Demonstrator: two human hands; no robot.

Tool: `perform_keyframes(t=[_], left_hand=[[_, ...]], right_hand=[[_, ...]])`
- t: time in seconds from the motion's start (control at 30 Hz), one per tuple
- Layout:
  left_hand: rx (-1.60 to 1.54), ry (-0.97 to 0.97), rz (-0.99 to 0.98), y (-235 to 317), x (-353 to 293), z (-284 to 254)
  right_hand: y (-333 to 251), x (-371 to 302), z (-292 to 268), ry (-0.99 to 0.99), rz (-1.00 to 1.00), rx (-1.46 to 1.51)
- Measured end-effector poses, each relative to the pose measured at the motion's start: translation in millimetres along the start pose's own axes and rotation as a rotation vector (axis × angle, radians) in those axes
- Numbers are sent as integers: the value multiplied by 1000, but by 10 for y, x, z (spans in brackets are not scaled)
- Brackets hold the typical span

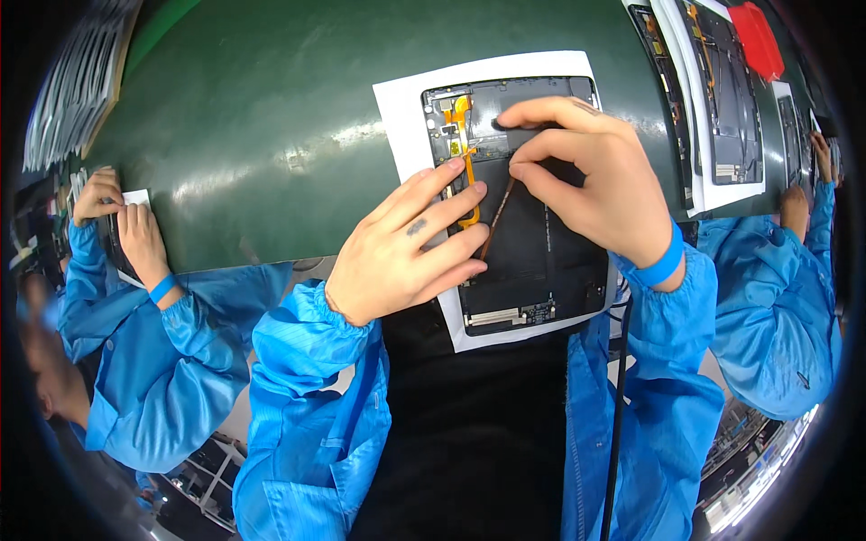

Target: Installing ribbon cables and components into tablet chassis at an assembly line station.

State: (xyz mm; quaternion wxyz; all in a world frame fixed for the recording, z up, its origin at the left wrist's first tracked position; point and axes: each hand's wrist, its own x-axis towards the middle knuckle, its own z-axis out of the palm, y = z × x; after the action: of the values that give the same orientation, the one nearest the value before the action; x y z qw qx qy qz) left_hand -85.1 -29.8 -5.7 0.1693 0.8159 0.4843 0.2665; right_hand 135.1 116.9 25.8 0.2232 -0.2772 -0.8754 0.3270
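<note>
An open black tablet housing [573, 261] lies on a white sheet [397, 117] in front of me. An orange flex cable [462, 108] runs down its left side, beside small parts. My left hand [406, 243] lies spread over the housing's left edge, its fingertips on the flex cable and the inner surface. Thumb and index finger of my right hand [595, 171] pinch the upper end of a thin brown strip [498, 216]. The strip slants down to my left fingertips, where its lower end is partly hidden. The other right fingers arch over the upper part of the housing.
The green table [271, 135] extends to both sides. At right, more opened tablet housings [726, 99] lie on white sheets by a red plastic piece [756, 41]. White stacked sheets [81, 81] stand far left. Blue-sleeved co-workers [153, 352] sit on either side.
</note>
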Motion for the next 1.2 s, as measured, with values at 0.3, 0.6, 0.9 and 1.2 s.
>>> perform_keyframes(t=[0.3,0.6,0.9,1.2], left_hand=[[-15,-44,-10,-15,6,-20],[-16,-52,-15,-29,3,-13],[16,-44,-34,11,23,-11],[88,-19,-93,118,110,28]], right_hand=[[88,-42,148,112,116,94],[95,-48,194,146,98,45],[126,-57,227,163,79,31],[142,-81,237,178,83,24]])
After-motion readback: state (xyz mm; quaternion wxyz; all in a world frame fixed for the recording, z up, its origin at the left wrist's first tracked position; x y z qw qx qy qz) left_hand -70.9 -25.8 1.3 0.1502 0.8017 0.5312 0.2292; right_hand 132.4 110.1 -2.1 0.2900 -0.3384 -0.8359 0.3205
